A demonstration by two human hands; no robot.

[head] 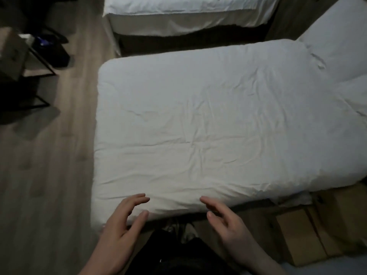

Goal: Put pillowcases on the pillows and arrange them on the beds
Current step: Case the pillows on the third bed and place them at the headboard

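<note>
Left hand (123,221) and right hand (224,219): both empty, fingers spread and loosely extended, palms turned toward each other, poised over the near edge of the large white rumpled fabric pillow (198,126). Fingertips appear just at or above the fabric; contact cannot be confirmed. The pillow lies flat in front of the person, its far right corner meeting a second white pillow (337,46). A bed with white sheeting (178,12) stands beyond, across a strip of grey wood-plank floor (49,175). Brown cardboard boxes (309,231) sit low at right.

Risk, as judged: whether this pillow is already cased is unclear in the dim light. A grip taken only on loose fabric could drag the cover askew, and the near edge could sag toward the floor.
</note>
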